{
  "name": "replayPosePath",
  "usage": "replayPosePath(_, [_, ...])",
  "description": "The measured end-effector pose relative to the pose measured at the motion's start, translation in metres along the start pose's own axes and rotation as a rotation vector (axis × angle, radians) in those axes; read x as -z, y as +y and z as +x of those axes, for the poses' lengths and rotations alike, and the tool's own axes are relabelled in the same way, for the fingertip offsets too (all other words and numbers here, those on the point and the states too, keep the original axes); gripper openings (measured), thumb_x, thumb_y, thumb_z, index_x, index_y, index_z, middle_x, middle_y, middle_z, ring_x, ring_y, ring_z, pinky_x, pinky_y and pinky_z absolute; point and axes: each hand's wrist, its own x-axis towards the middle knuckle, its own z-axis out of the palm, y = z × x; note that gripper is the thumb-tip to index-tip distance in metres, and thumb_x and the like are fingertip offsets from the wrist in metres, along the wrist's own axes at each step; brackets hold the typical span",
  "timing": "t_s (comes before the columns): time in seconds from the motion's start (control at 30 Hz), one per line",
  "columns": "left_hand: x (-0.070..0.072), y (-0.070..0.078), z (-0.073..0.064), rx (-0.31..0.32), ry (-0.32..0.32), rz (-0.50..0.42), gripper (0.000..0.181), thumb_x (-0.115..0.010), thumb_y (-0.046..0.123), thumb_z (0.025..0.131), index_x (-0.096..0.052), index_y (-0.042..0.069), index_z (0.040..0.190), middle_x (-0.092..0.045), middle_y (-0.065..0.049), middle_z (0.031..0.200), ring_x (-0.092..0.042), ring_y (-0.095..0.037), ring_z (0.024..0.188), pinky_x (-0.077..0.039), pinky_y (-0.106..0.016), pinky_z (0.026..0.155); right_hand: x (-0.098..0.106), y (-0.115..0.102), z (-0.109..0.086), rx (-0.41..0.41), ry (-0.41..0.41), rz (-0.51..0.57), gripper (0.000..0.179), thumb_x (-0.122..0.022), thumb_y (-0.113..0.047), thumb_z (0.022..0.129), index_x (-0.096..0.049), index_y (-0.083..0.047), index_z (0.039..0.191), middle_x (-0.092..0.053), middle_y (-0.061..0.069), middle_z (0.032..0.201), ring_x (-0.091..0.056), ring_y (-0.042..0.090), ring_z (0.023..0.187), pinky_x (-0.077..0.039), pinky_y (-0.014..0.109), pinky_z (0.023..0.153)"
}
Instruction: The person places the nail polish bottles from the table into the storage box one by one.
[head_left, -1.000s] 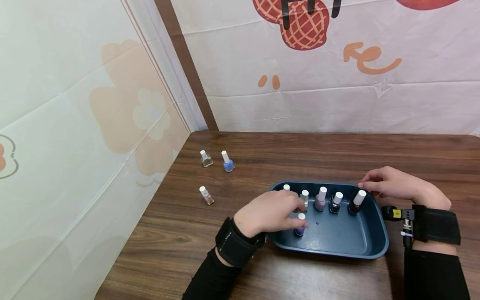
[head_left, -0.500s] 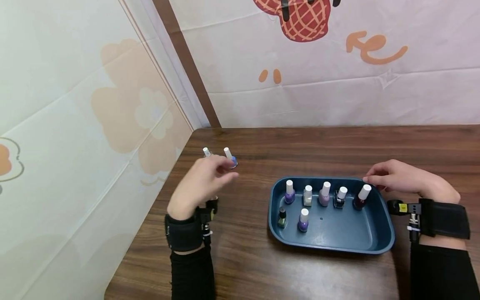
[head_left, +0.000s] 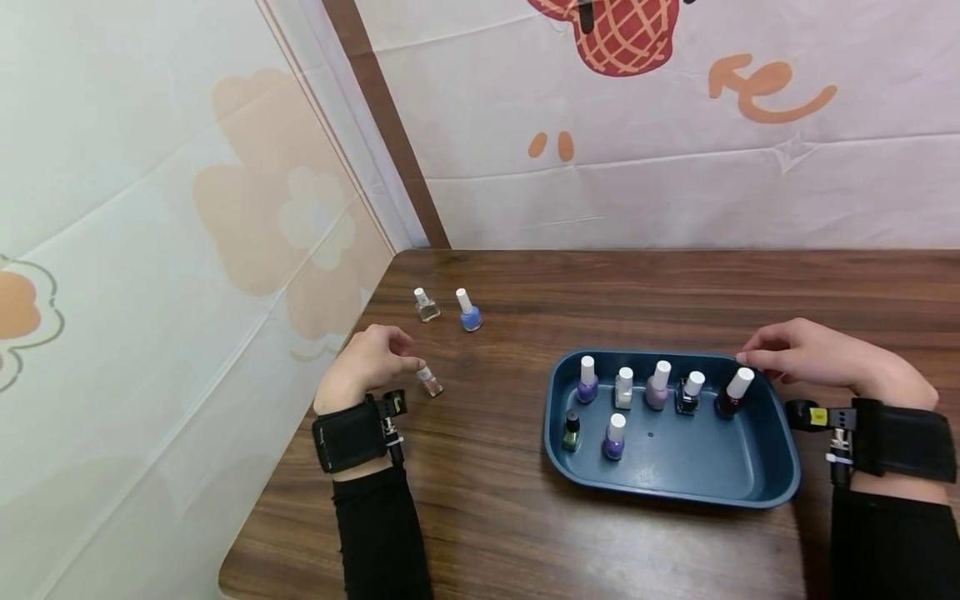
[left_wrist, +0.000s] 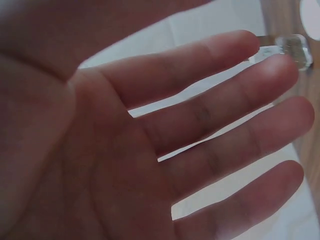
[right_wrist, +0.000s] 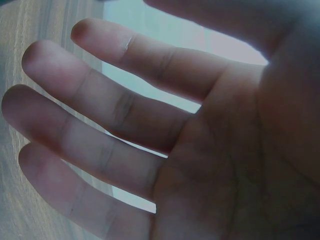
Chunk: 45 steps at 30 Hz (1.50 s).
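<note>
My left hand is by a small nail polish bottle with a white cap and pinkish-clear glass, its thumb tip close to the cap. In the left wrist view the fingers are spread with gaps between them, and part of a clear glass bottle shows beyond their tips. My right hand rests at the back right corner of a blue tray, thumb touching its rim. Its fingers are loosely extended in the right wrist view, holding nothing.
Inside the tray stand several nail polish bottles, among them a purple one, a black-capped green one and a dark red one. A clear bottle and a blue bottle stand at the wooden table's back left.
My left hand has left the purple bottle in the tray and moved left across the table to the pinkish bottle. The right hand has stayed at the tray's corner.
</note>
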Motion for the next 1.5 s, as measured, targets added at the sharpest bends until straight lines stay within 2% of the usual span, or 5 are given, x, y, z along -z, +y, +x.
replayPosePath(0.37, [-0.013, -0.009, 0.018, 0.081, -0.078, -0.038, 0.04, -0.071, 0.022, 0.085, -0.063, 0.002, 0.119, -0.065, -0.015, 0.116, -0.059, -0.023, 0.089, -0.048, -0.032, 0.07, 0.0, 0.0, -0.001, -0.002, 0.002, 0.009, 0.033, -0.053, -0.025, 0.1, -0.064, 0.002, 0.115, -0.061, 0.003, 0.09, -0.053, 0.01, 0.077, -0.052, 0.027, 0.068])
replayPosePath(0.63, [-0.02, -0.012, 0.025, 0.114, -0.1, -0.063, 0.024, -0.073, 0.019, 0.082, -0.068, 0.004, 0.099, -0.064, -0.006, 0.091, -0.052, -0.017, 0.071, -0.042, -0.028, 0.057, 0.001, -0.001, 0.0, 0.003, -0.006, 0.01, 0.032, -0.053, -0.025, 0.099, -0.064, 0.001, 0.114, -0.065, 0.003, 0.093, -0.056, 0.011, 0.08, -0.053, 0.028, 0.069])
replayPosePath(0.83, [-0.023, -0.011, 0.026, 0.154, -0.104, -0.067, 0.022, -0.073, 0.018, 0.081, -0.066, 0.004, 0.097, -0.063, -0.007, 0.089, -0.053, -0.017, 0.068, -0.043, -0.028, 0.055, 0.001, -0.002, 0.0, 0.001, -0.001, 0.008, 0.032, -0.053, -0.025, 0.099, -0.064, 0.001, 0.114, -0.065, 0.003, 0.094, -0.056, 0.012, 0.08, -0.052, 0.028, 0.068])
replayPosePath(1.13, [-0.024, -0.009, 0.027, 0.167, -0.09, -0.044, 0.029, -0.082, 0.024, 0.073, -0.066, 0.007, 0.091, -0.063, -0.005, 0.089, -0.053, -0.019, 0.073, -0.042, -0.029, 0.057, 0.0, -0.001, 0.0, -0.003, 0.001, 0.002, 0.032, -0.053, -0.026, 0.099, -0.064, 0.001, 0.114, -0.065, 0.003, 0.094, -0.056, 0.012, 0.081, -0.053, 0.028, 0.069])
replayPosePath(1.5, [-0.024, -0.012, 0.03, 0.129, -0.079, -0.022, 0.012, -0.075, 0.017, 0.079, -0.069, 0.007, 0.083, -0.066, -0.007, 0.088, -0.057, -0.021, 0.074, -0.046, -0.03, 0.059, 0.0, -0.001, -0.001, -0.007, 0.001, 0.003, 0.032, -0.053, -0.026, 0.099, -0.064, 0.001, 0.114, -0.065, 0.003, 0.095, -0.057, 0.015, 0.083, -0.053, 0.03, 0.07])
